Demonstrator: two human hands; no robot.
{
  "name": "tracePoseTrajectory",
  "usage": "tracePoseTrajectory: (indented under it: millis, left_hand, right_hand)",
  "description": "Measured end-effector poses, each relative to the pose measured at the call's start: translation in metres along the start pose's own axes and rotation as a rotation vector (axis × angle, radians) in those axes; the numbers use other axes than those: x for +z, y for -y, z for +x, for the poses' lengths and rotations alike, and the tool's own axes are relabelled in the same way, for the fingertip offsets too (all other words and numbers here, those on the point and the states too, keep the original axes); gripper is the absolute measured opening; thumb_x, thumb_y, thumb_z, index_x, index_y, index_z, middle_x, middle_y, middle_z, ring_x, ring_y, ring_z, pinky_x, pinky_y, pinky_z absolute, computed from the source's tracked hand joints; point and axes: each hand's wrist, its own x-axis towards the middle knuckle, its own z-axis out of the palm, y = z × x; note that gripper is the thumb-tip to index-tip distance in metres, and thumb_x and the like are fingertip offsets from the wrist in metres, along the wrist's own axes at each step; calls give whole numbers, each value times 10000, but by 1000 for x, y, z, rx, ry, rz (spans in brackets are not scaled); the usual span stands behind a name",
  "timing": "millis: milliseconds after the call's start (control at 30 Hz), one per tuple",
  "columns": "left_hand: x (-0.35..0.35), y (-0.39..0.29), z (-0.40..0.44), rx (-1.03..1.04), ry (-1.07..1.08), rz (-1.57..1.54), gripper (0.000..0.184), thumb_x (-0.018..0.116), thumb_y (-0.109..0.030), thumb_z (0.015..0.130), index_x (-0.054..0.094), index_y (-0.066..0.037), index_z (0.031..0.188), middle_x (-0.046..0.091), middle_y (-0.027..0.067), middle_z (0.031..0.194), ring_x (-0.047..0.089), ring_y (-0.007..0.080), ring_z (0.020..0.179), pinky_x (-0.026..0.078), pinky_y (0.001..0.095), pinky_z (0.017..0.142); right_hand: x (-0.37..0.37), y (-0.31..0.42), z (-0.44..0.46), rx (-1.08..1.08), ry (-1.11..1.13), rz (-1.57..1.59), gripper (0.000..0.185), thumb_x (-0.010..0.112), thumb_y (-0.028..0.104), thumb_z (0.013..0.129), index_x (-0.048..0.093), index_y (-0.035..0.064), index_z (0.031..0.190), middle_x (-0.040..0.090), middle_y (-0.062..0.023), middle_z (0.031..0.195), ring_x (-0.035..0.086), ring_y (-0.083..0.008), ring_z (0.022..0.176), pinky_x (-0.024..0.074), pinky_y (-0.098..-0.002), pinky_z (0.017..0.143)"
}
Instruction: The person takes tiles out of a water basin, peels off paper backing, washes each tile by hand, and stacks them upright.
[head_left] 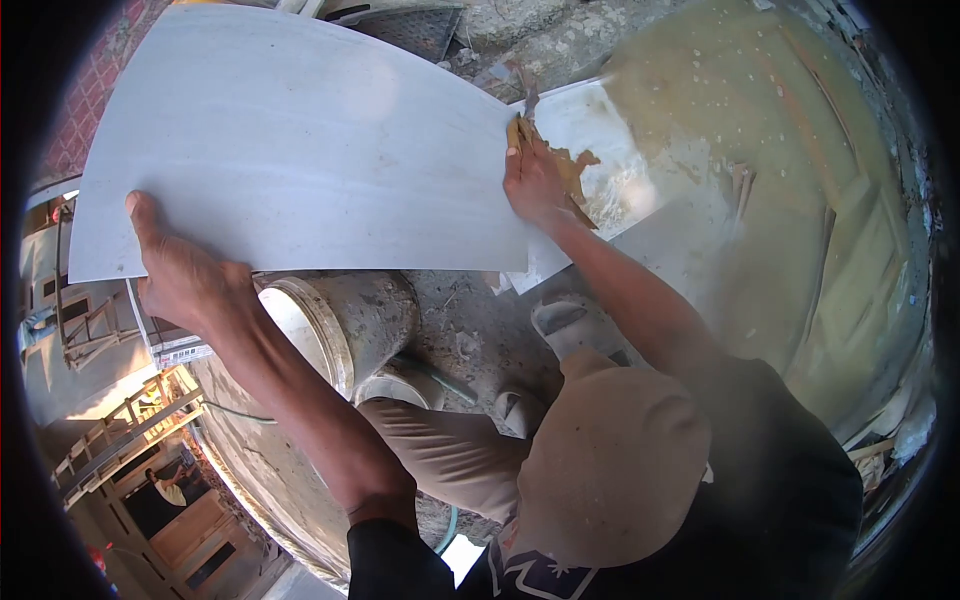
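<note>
A large white tile point(310, 150), possibly a thin panel, spans the upper left and middle of the head view, its broad smooth face toward me. My left hand point(190, 265) grips its lower left edge, thumb on the face and fingers hidden behind. At the tile's right edge, my right hand point(537, 178) has its fingers closed around the border. Torn brown cardboard-like material point(575, 172) shows beside and above that hand; whether the fingers pinch some of it is unclear. Under this edge lies another white sheet point(612, 150), wet or dusty toward the right.
A whitish bucket point(300, 325) and a dirty grey container point(385, 305) stand below the tile. Sandalled feet point(565, 325) are on the dirty floor. A murky, yellowish sheeted surface point(790, 150) fills the right. Scaffolding point(130, 430) and a distant person point(168, 487) appear at lower left.
</note>
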Motion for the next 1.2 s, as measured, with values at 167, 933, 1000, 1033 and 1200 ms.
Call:
tracePoseTrajectory:
  millis: [167,933,1000,1033,1200]
  left_hand:
    - [-4,11,22,0,17,-22,524,766,-230,1042,622,189,1323,719,192,1234,748,269,999,660,404,847]
    - [-139,-72,80,422,54,-101,471,879,-279,930,765,98,1188,766,158,1118,754,234,916,650,390,769]
    - [-143,-66,81,442,29,-83,457,888,-272,923,774,100,1163,773,154,1097,754,228,891,646,384,760]
    - [-140,-58,79,441,26,-89,450,892,-268,919,778,101,1150,775,153,1091,754,226,881,646,379,758]
    - [-135,-6,87,400,124,-123,436,892,-257,931,769,94,1159,778,147,1043,747,211,856,624,351,743]
  right_hand:
    - [-1,-8,-124,-275,-39,142,576,409,265,1147,426,-88,1602,450,-376,1595,424,-539,1499,340,-552,1270]
    - [-50,-117,-37,-199,-73,-685,626,584,273,1050,459,128,1646,387,-213,1710,424,-472,1520,407,-595,1212]
    - [-72,-64,-17,-181,-106,-734,704,727,344,1001,490,102,1619,427,-218,1677,466,-442,1498,441,-584,1192]
    - [-74,-31,5,-204,-46,-370,759,763,401,974,503,80,1611,421,-247,1675,444,-459,1516,396,-584,1226]
    - [-81,198,80,-487,194,260,897,698,617,1004,457,31,1638,508,-249,1616,470,-357,1533,387,-523,1261]
